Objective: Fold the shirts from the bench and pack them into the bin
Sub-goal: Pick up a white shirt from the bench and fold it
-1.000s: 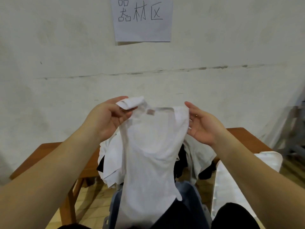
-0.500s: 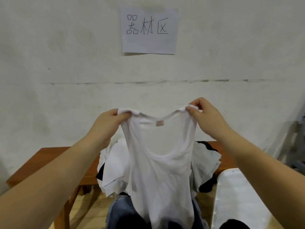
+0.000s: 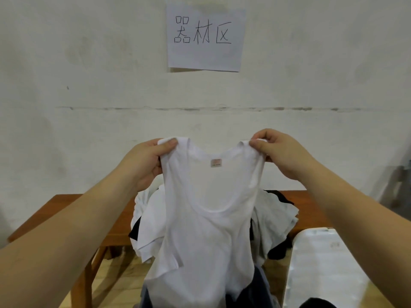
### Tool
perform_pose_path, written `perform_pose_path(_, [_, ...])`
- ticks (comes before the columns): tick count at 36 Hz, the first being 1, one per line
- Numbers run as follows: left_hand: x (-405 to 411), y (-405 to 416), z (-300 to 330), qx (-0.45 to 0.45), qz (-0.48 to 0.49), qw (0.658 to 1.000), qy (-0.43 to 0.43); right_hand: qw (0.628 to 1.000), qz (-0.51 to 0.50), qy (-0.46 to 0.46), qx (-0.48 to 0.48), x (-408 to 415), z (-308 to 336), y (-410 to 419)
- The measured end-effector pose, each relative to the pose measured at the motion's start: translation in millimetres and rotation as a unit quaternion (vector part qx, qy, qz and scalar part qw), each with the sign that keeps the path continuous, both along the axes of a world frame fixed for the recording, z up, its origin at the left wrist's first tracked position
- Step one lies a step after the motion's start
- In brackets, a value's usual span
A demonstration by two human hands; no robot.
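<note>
Vest held up by both straps

The left hand (image 3: 145, 162) and right hand (image 3: 281, 152) each pinch a strap; the vest (image 3: 206, 236) hangs lengthwise below the fingers (image 3: 171, 143).

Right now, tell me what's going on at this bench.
A person is holding up a white tank top by its shoulder straps: the left hand pinches one strap, the right hand pinches the other, so it hangs open in front of them with its neck label facing the camera. Behind it, a heap of white and black shirts lies unfolded on the wooden bench. A white bin stands at lower right. Folding of this top has not started yet.
</note>
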State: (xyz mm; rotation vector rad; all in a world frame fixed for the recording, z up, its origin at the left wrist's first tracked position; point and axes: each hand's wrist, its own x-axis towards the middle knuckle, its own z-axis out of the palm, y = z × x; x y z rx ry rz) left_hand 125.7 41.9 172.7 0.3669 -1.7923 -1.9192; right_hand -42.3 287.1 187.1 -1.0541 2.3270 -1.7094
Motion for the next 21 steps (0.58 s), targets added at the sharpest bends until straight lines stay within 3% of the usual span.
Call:
perform_pose_path(6, [-0.5,11.0,6.1,0.012,-0.032,0.999,0.033,0.994,0.087,-0.039,-0.061,8.9,5.7,-8.1])
perform_pose_path(10, [-2.4,20.9,10.6,0.017,-0.049,0.997,0.058,0.996,0.074,0.044,-0.020,19.9,9.5,-15.7])
perform_pose_path(15, [-4.8,36.9,13.5,-0.002,-0.096,0.993,0.076,0.984,0.014,0.172,-0.039,36.9,23.5,-34.8])
perform_pose_path(21, [-12.2,51.4,10.9,-0.054,-0.128,0.989,0.039,0.988,0.080,0.116,-0.064,48.8,24.6,-58.7])
